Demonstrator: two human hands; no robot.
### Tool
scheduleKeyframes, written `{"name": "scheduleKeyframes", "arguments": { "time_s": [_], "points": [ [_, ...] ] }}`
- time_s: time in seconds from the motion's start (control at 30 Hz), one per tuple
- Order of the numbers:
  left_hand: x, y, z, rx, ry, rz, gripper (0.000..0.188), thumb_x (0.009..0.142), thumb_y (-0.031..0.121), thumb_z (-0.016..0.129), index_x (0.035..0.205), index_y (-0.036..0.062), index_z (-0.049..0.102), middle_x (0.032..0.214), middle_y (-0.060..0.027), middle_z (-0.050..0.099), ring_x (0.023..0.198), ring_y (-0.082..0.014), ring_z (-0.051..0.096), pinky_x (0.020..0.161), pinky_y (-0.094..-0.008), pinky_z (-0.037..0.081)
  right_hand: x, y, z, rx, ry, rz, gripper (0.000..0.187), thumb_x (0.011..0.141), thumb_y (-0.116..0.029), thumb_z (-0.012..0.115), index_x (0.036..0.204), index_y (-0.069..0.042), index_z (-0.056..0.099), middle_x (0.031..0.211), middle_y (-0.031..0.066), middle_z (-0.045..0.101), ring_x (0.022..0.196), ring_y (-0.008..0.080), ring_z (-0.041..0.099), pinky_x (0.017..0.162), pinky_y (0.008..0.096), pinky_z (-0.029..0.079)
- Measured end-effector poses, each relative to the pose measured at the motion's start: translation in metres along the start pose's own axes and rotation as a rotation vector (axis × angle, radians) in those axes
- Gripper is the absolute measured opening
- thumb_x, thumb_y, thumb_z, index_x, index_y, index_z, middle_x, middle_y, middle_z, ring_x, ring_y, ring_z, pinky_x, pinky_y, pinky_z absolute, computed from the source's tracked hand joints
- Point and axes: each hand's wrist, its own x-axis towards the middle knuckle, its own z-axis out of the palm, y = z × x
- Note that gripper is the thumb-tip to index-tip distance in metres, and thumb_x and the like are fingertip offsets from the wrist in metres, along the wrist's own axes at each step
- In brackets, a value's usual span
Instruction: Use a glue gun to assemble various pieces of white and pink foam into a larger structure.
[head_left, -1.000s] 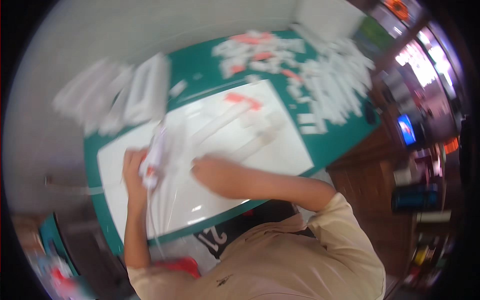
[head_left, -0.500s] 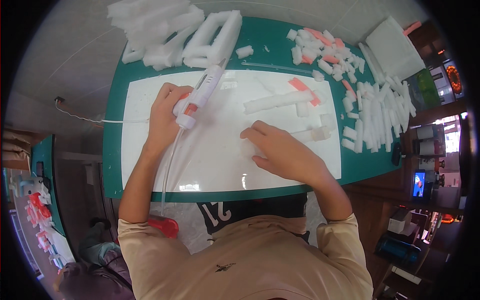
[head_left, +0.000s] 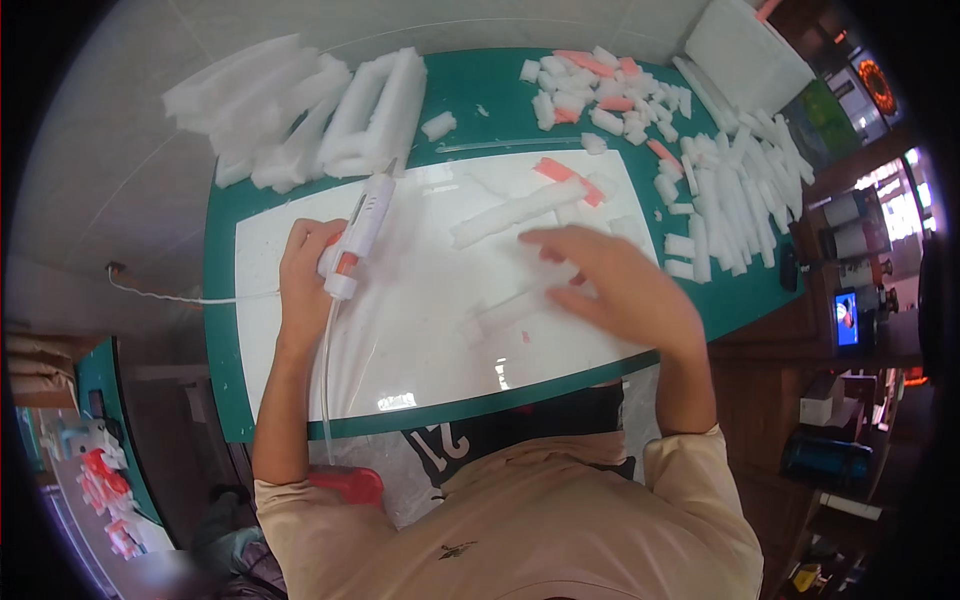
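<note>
My left hand (head_left: 305, 270) is closed round the handle of a white glue gun (head_left: 362, 225) with orange parts. Its nozzle points to the far side, and a long clear glue stick (head_left: 326, 380) trails from its back end over the near table edge. My right hand (head_left: 635, 290), somewhat blurred, hovers over the white board (head_left: 430, 340) with thumb and fingers apart and nothing between them. Just left of the thumb lies a white foam strip (head_left: 505, 314). Beyond the fingertips rest a longer white foam strip (head_left: 515, 214) and a pink foam piece (head_left: 572, 181).
White foam frames (head_left: 375, 110) stand at the far left of the green table (head_left: 470, 75). A heap of small white and pink foam pieces (head_left: 590, 95) lies at the back, long foam strips (head_left: 735, 200) at the right. A red container (head_left: 350, 487) sits below the near edge.
My right hand has moved right, off the near foam strip, and its fingers have spread. The glue gun in my left hand now points more straight ahead. The whole view has shifted and tilted.
</note>
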Motion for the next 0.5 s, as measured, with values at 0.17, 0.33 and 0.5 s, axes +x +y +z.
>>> {"name": "scheduleKeyframes", "arguments": {
  "time_s": [0.17, 0.33, 0.5],
  "points": [
    [0.005, 0.001, 0.004, 0.027, 0.017, 0.01, 0.035, 0.081, 0.024, 0.067, 0.106, -0.0002, 0.063, 0.091, -0.0114, 0.052, 0.082, -0.0249, 0.055, 0.074, -0.031, 0.044, 0.031, 0.057, 0.003, -0.392, 0.228, -0.018, 0.042, 0.08, -0.002, 0.064, 0.121, -0.006, 0.057, 0.116, 0.0135, 0.06, 0.114, 0.029, 0.054, 0.095, 0.0373, 0.045],
    [0.002, -0.004, 0.004, 0.023, -0.015, 0.06, 0.037, 0.082, 0.028, 0.066, 0.105, -0.0011, 0.063, 0.09, -0.0115, 0.051, 0.082, -0.0249, 0.054, 0.073, -0.0306, 0.043, 0.071, 0.076, 0.024, -0.601, -0.017, -0.016, 0.036, 0.081, -0.003, 0.064, 0.117, -0.006, 0.06, 0.11, 0.0125, 0.064, 0.118, 0.0309, 0.051, 0.101, 0.0395, 0.041],
    [0.003, 0.005, 0.005, -0.043, -0.059, 0.114, 0.039, 0.076, 0.024, 0.068, 0.104, -0.0026, 0.063, 0.089, -0.0118, 0.052, 0.083, -0.0247, 0.055, 0.073, -0.0302, 0.043, 0.05, 0.048, -0.021, -0.19, 0.032, 0.087, 0.032, 0.089, -0.007, 0.059, 0.121, -0.005, 0.06, 0.109, 0.011, 0.066, 0.106, 0.0258, 0.059, 0.095, 0.0342, 0.044]
  ]
}}
